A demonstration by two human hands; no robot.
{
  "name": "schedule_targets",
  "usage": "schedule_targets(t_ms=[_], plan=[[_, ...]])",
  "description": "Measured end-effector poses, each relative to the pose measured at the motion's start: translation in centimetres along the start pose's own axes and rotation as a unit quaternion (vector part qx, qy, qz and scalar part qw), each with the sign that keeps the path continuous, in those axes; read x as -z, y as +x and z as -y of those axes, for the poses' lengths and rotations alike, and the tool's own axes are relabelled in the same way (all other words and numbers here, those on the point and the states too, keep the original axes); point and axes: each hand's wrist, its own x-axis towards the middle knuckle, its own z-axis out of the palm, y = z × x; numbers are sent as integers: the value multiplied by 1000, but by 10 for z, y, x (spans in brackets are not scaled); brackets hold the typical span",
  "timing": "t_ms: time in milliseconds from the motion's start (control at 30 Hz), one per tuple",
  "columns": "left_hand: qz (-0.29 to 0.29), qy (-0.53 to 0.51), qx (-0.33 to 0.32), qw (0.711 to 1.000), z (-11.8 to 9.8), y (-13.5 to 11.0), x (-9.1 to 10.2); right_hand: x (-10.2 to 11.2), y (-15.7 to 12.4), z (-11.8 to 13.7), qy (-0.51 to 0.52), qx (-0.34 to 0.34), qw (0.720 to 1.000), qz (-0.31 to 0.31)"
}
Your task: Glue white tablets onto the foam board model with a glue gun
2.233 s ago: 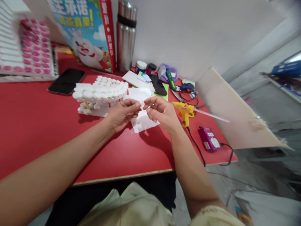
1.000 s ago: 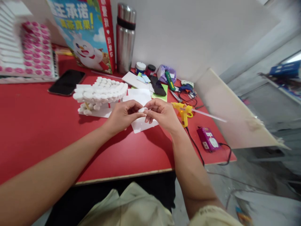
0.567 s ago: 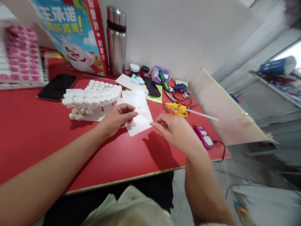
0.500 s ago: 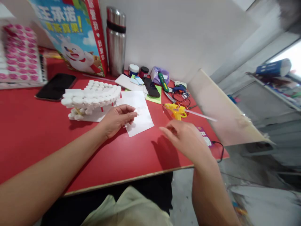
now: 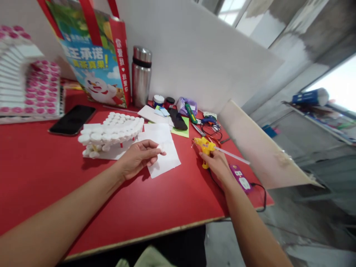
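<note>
Between the thumb and fingers of my left hand (image 5: 141, 157) is a small white piece (image 5: 160, 148), too small to name exactly. That hand hovers over a sheet of white paper (image 5: 167, 165). To its left stands a model built of white round pads (image 5: 111, 129), with short red posts under it, on a white base. On the right, my right hand (image 5: 218, 165) has its fingers around the handle of a yellow hot glue gun (image 5: 205, 144). A clear glue stick (image 5: 233, 155) pokes out of the gun's back end.
Behind are a steel flask (image 5: 141, 79), a printed bag (image 5: 97, 70) and a black phone (image 5: 72, 119). Several small jars, a green cutter (image 5: 191, 113) and scissors crowd the back right. A purple power strip (image 5: 241, 178) with a cable lies by the right edge, beside an upright board (image 5: 256, 148).
My right hand has moved forward onto the glue gun and closed around its handle. My left hand still pinches the small white piece. The view has tilted up a little.
</note>
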Motion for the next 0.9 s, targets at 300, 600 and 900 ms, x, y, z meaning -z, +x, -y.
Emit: schedule_targets(t_ms=[300, 600, 900], plan=[[11, 3, -12, 1000, 0, 3, 3, -21, -19, 41, 313, 8, 947, 67], [-55, 73, -54, 994, 2, 8, 10, -39, -45, 60, 372, 121, 904, 170], [-89, 108, -44, 989, -4, 5, 5, -41, -49, 56, 316, 118, 915, 220]])
